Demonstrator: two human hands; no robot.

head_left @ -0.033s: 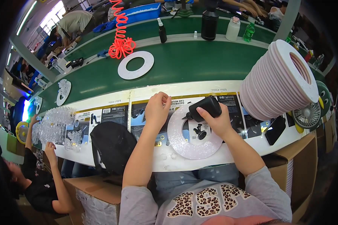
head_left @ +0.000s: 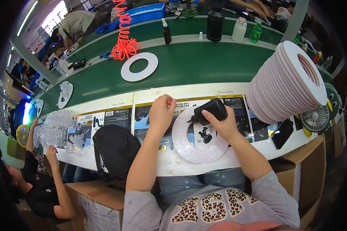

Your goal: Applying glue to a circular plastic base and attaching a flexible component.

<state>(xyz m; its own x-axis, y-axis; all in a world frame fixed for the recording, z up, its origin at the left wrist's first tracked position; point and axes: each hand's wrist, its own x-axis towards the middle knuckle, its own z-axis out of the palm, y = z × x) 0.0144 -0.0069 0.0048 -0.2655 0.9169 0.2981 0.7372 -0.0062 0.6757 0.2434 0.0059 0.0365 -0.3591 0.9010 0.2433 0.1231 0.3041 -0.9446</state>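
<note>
My right hand [head_left: 224, 125] grips a black squeeze bottle [head_left: 214, 111], tilted so its narrow nozzle points down to the left. The nozzle tip is over the left inner edge of a glittery white ring [head_left: 183, 144], which lies flat on the table before me. To the left of the ring, my left hand [head_left: 162, 111] is raised with its fingers curled together; whatever they may hold is hidden. Printed card sheets [head_left: 235, 109] lie beneath the ring and cover much of the white tabletop [head_left: 173, 166].
At right stands a tall leaning stack of white rings [head_left: 273, 86], near a phone [head_left: 282, 134] and small fan [head_left: 315, 118]. A black cloth item [head_left: 116, 150] sits left of my arm. Another ring [head_left: 139, 67] lies on the green belt [head_left: 192, 63]. A co-worker [head_left: 46, 184] handles clear plastic pieces [head_left: 56, 127].
</note>
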